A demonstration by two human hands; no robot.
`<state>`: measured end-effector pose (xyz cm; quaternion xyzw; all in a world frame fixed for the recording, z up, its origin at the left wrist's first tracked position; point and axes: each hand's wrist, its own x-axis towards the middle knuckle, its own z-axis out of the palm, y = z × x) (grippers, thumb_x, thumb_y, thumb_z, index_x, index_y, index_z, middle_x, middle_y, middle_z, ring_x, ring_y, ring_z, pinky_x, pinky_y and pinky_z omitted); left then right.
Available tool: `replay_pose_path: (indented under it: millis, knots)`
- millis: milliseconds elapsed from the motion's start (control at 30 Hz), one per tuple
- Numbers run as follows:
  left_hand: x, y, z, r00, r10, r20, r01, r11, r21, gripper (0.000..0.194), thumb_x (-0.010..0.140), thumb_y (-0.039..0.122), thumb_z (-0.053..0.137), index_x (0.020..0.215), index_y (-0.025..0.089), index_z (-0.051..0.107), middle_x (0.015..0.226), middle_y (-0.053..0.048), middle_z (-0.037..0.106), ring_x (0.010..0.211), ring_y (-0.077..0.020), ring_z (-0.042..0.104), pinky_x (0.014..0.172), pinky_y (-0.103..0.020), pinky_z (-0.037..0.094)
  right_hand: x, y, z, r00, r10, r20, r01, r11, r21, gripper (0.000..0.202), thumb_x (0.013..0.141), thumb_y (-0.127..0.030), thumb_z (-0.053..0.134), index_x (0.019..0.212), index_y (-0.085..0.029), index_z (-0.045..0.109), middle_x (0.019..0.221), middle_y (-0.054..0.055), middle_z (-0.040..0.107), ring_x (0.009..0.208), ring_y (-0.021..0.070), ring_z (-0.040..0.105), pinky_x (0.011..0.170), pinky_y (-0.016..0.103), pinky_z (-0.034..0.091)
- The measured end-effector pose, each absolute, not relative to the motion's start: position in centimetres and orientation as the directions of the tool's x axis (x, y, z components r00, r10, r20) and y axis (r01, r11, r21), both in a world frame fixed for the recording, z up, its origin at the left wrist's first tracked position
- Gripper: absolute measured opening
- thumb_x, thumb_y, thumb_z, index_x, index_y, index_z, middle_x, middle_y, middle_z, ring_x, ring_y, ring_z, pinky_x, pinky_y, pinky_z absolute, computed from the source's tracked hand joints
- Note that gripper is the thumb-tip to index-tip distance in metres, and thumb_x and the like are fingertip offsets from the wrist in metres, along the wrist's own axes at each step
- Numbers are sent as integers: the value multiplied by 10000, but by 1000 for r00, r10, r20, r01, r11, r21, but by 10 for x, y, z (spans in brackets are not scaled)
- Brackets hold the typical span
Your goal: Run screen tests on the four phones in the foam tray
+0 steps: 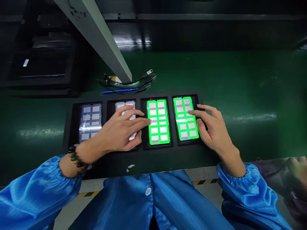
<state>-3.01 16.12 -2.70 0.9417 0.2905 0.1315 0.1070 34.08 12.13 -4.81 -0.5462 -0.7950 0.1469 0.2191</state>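
Observation:
Four phones lie in a row in black holders. My left hand (124,129) reaches across the second phone (126,103), its fingers spread and a fingertip at the left edge of the third phone's green-and-white screen (159,121). My right hand (213,127) has its fingers apart, the index fingertip on the rightmost phone (185,118), which also shows green and white blocks. Neither hand holds anything. The leftmost phone (91,119) shows a dim grey block pattern with a bright reflection across it.
Behind the phones, a blue pen (120,91) and black cables (144,86) lie by the foot of a grey post (103,41). Dark trays (43,70) stand at the back left. The green table (240,83) has its front edge near my body.

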Motion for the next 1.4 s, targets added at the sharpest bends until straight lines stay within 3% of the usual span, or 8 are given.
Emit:
replay_pose_path:
  millis: [200,367,700,1033,1233,1400]
  knots:
    - [1,166,-28,841,513,172,453,-842,294,451,944,214,570,1353,242,759,1234,-56,843,1254,-330,702,1217,-562,475,338,120,-47,-298,935,193,800,354,-484,478,1096,-224,427,1504,-310,660,1328,118,766,1456,377,604,1117,616,497]
    - [18,173,-31,851,497,171,442,-853,277,447,987,256,536,1388,174,715,1285,-102,814,1276,-345,684,1222,-585,463,339,119,-48,-297,939,173,796,344,-498,465,1107,-230,422,1504,-299,655,1349,122,758,1484,368,585,1160,638,470]
    - [12,172,-28,807,567,165,520,-814,259,444,956,173,524,1359,158,709,1254,-100,820,1282,-363,672,1219,-623,440,341,120,-49,-291,935,204,794,355,-494,439,1099,-217,438,1456,-288,684,1381,126,742,1456,363,608,1111,590,496]
    - [-13,175,-22,735,663,142,638,-747,186,426,976,223,509,1336,171,731,1183,-119,807,1277,-336,695,1233,-601,419,335,125,-51,-321,923,212,774,384,-504,394,1098,-229,436,1385,-247,704,1351,135,749,1448,363,606,1098,566,494]
    - [-8,177,-21,708,689,159,660,-724,201,429,943,205,529,1312,176,746,1151,-117,815,1268,-346,700,1230,-619,424,315,142,-54,-401,899,177,745,432,-508,429,1079,-215,436,1453,-256,642,1411,113,750,1508,346,550,1206,595,415]
    - [0,181,-22,729,663,172,625,-746,231,401,938,185,539,1274,178,758,1185,-124,823,1234,-352,697,1214,-649,428,320,148,-54,-332,913,235,792,406,-456,413,1080,-221,432,1402,-259,687,1385,119,756,1478,343,590,1208,592,410]
